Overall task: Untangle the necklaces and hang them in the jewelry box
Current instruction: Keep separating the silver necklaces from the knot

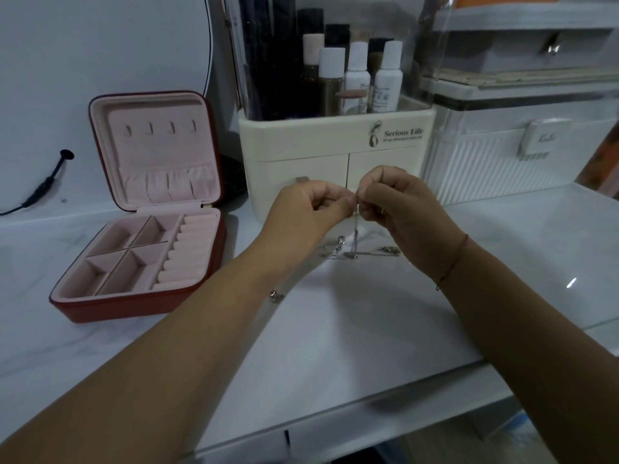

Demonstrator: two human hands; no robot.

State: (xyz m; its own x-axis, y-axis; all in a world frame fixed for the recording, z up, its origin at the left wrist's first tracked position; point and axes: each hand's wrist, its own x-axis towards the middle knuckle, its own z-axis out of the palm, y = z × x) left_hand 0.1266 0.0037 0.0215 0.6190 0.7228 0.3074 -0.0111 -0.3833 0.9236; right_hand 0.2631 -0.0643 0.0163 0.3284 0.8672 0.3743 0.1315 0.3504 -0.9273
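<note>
The fingers (341, 204) of the left hand (311, 209) and right hand (398, 209) meet tip to tip, pinching a thin silver chain of the necklaces (355, 229). It hangs straight down, long axis vertical, to a tangle of clasps lying on the bench (335, 329) just below. Behind the hands a cream organizer (301, 142) holds white bottles (388, 78) and dark tubes upright. Off to the left the red jewelry box (134, 309) sits open, lid upright with four hooks (160, 128), base showing pink compartments and ring rolls.
</note>
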